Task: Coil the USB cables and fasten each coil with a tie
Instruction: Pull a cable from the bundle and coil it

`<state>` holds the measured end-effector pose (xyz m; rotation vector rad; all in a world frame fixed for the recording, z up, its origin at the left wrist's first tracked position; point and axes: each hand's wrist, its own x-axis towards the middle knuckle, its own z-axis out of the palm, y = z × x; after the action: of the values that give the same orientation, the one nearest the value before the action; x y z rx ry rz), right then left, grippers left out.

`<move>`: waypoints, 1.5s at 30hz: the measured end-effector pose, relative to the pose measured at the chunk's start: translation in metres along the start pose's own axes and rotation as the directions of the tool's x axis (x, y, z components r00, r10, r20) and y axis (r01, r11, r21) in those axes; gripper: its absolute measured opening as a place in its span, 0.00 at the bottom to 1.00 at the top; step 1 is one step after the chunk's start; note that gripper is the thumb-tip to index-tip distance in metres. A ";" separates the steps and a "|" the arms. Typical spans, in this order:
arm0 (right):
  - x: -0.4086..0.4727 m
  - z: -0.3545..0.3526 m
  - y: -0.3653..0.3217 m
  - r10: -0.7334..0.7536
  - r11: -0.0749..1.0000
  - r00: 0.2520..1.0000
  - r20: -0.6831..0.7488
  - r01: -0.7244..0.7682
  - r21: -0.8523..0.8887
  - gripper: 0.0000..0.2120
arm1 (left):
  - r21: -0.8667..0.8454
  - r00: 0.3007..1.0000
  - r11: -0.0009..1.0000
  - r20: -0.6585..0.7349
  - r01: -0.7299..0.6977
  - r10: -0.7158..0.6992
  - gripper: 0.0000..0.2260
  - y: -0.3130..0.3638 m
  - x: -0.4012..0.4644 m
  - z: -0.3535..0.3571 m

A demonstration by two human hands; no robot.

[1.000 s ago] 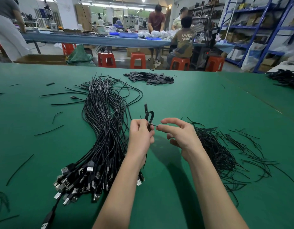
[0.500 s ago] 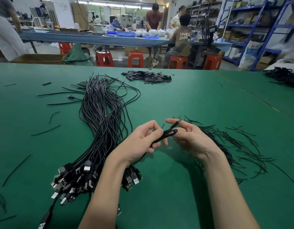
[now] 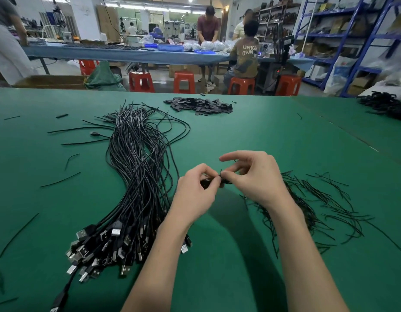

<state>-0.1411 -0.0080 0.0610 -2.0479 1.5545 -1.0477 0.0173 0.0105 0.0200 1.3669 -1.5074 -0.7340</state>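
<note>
A small coil of thin black USB cable (image 3: pixel 206 183) is held just above the green worktop (image 3: pixel 274 136), pinched between the fingers of the left hand (image 3: pixel 195 192) and of the right hand (image 3: pixel 253 179), which also pinch a short black wire tie (image 3: pixel 220 173) at its middle. If either pinch loosens before the tie is twisted tight, the coil would likely spring open. The loose ties (image 3: pixel 319 199) to the right and the long bundle of black USB cables (image 3: pixel 136 176) to the left could snag it.
</note>
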 end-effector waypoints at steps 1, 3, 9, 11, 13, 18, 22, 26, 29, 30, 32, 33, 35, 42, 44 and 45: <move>-0.001 0.003 -0.004 -0.034 0.999 0.999 -0.027 0.034 0.004 0.09 | -0.046 0.998 0.999 -0.055 0.006 -0.008 0.04 -0.001 0.001 0.000; -0.001 0.009 -0.008 -0.074 0.995 0.995 -0.062 0.078 0.058 0.08 | -0.124 0.992 0.992 -0.121 0.017 -0.032 0.02 -0.002 0.003 -0.002; 0.000 0.009 -0.005 0.110 0.951 0.987 0.115 -0.138 0.277 0.02 | -0.026 0.967 0.986 -0.203 -0.165 0.156 0.05 -0.009 0.005 -0.004; 0.000 0.010 -0.006 0.172 0.932 0.980 0.101 -0.195 0.305 0.04 | -0.013 0.954 0.972 -0.196 -0.235 0.228 0.06 -0.010 0.003 -0.003; 0.000 0.013 -0.007 0.234 0.916 0.969 0.075 -0.246 0.317 0.06 | 0.041 0.937 0.958 -0.200 -0.284 0.286 0.06 -0.010 0.002 -0.001; 0.001 0.016 -0.011 0.326 0.845 0.943 0.071 -0.324 0.425 0.07 | 0.327 0.883 0.884 -0.219 -0.334 0.415 0.05 -0.009 -0.001 0.003; 0.003 0.018 -0.008 0.331 0.866 0.939 0.089 -0.340 0.367 0.09 | 0.418 0.872 0.845 -0.203 -0.334 0.445 0.05 -0.001 -0.006 0.006; 0.001 0.025 -0.001 0.155 0.968 0.984 -0.087 -0.134 0.211 0.08 | 0.090 0.976 0.983 -0.130 -0.162 0.173 0.05 0.010 0.004 -0.003; -0.001 0.027 0.000 -0.111 0.991 0.975 -0.192 0.123 0.056 0.05 | -0.543 0.973 0.809 0.074 0.225 -0.220 0.05 0.018 0.010 -0.010; -0.001 0.028 0.000 -0.171 0.981 0.964 -0.203 0.186 0.055 0.04 | -0.634 0.959 0.728 0.088 0.263 -0.269 0.06 0.017 0.012 -0.012; 0.000 0.031 -0.002 -0.218 0.968 0.954 -0.204 0.238 0.079 0.03 | -0.681 0.949 0.684 0.054 0.262 -0.310 0.06 0.013 0.012 -0.015; 0.000 0.032 -0.004 -0.216 0.966 0.955 -0.202 0.239 0.098 0.03 | -0.710 0.949 0.654 0.062 0.259 -0.309 0.07 0.012 0.012 -0.017; -0.001 0.035 -0.007 -0.183 0.958 0.963 -0.199 0.220 0.183 0.05 | -0.768 0.946 0.577 0.112 0.276 -0.303 0.08 0.011 0.012 -0.021; -0.003 0.023 -0.012 0.149 0.297 0.880 0.452 -0.476 0.828 0.03 | -0.582 0.993 0.806 -0.092 -0.112 0.071 0.07 0.013 0.007 -0.029; -0.004 0.021 -0.010 0.142 -0.016 0.756 0.639 -0.644 0.765 0.03 | -0.492 0.977 0.844 -0.097 -0.212 0.189 0.07 0.014 0.006 -0.028; -0.004 0.020 -0.010 0.133 -0.051 0.741 0.659 -0.659 0.751 0.04 | -0.491 0.979 0.848 -0.075 -0.201 0.189 0.07 0.014 0.005 -0.029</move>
<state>-0.1201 -0.0039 0.0536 -0.5689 0.6384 -0.8714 0.0386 0.0129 0.0451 0.8159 -1.2932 -0.8957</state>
